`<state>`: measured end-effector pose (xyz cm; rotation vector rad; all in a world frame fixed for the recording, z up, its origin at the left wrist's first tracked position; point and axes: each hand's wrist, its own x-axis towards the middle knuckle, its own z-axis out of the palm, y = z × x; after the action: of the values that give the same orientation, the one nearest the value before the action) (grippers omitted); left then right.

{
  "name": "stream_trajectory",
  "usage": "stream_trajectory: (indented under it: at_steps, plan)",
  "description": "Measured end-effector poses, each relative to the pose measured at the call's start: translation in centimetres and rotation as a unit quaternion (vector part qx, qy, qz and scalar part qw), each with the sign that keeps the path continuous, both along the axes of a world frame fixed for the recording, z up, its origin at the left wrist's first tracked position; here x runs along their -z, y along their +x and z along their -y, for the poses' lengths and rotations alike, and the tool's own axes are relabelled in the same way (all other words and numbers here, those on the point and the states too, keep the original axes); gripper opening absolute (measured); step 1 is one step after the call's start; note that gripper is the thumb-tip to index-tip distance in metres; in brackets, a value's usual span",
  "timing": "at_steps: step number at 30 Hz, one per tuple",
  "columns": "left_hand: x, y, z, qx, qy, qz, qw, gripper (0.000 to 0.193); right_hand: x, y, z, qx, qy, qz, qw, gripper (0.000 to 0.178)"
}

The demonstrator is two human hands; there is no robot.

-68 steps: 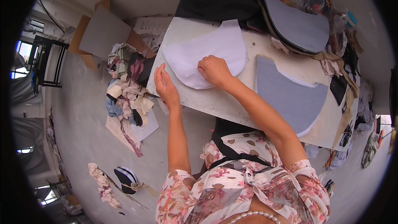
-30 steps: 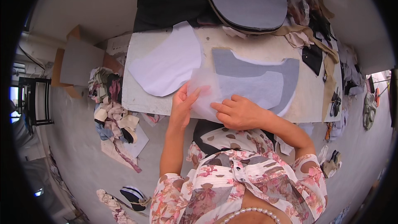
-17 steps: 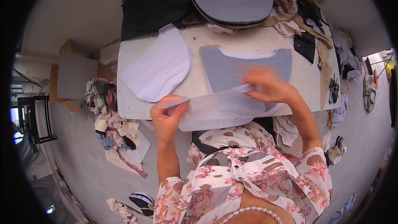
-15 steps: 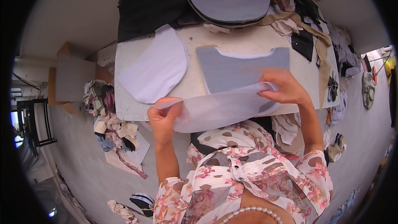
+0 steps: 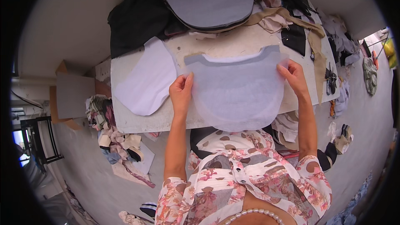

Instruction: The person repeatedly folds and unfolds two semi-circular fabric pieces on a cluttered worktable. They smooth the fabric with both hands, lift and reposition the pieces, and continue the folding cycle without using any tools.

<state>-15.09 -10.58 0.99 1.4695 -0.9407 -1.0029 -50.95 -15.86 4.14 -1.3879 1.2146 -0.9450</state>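
White and see-through, a thin half-round sheet [image 5: 237,100] is stretched between both bare hands, its long axis running left to right across the person's front. Its straighter edge faces away toward the far side; its rounded edge points at the lap and reaches past the near edge of the off-white, flat worktable [image 5: 143,124]. Thumb and fingers of the left hand [image 5: 181,93] pinch the upper left corner, and those of the right hand [image 5: 294,77] pinch the upper right one. Beneath it lies a blue-grey fabric panel with a scooped far edge [image 5: 271,50], showing through; whether the two touch, I cannot tell. Left of them rests a smooth white curved piece [image 5: 148,79], its narrow end pointing away. Beyond are a stack of blue-grey half-round pieces [image 5: 214,4] and a black cloth heap [image 5: 137,23]; dark scissors [image 5: 331,81] lie at the right.
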Motion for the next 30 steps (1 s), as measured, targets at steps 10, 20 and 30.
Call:
stream_trajectory:
  at_steps: [10,20,30]
  plan:
    - [-0.6,-1.5,2.1,-0.073,0.0,0.231,0.97,0.021,2.6,-0.3,1.6,0.073,-0.061,-0.154,0.983,0.023]
    - [-0.4,-1.5,2.3,-0.069,0.005,0.227,0.971,0.024,2.0,1.1,1.8,0.146,-0.099,-0.273,0.946,0.023]
    - [-1.7,-2.4,0.7,-0.059,-0.121,0.416,0.9,0.046,-1.0,2.8,-0.1,0.148,-0.247,-0.421,0.86,0.048]
